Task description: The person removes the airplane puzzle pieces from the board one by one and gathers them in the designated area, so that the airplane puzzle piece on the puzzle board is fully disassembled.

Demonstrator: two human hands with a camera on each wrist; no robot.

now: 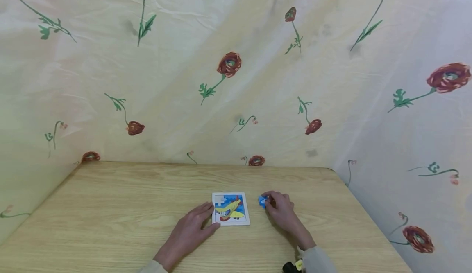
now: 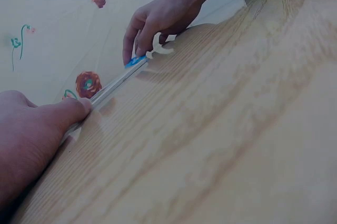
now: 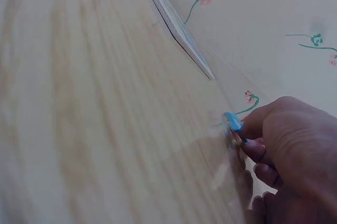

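Observation:
A square picture puzzle (image 1: 231, 209) in a white frame lies on the wooden table, showing a yellow airplane on blue. Its upper left part has a pale, piece-shaped gap. My left hand (image 1: 193, 229) rests against the left side of the frame, fingers along the edge and thumb by the lower left corner. To the right of the puzzle, my right hand (image 1: 283, 210) pinches a blue puzzle piece (image 3: 233, 121) between thumb and fingers, close to the tabletop. The fingers partly cover the piece, so its full shape is hidden.
The wooden table (image 1: 140, 199) reaches back to a cream curtain (image 1: 177, 80) printed with red flowers, which also hangs at both sides. A black object with a yellow label (image 1: 291, 267) shows beside the right sleeve at the bottom edge.

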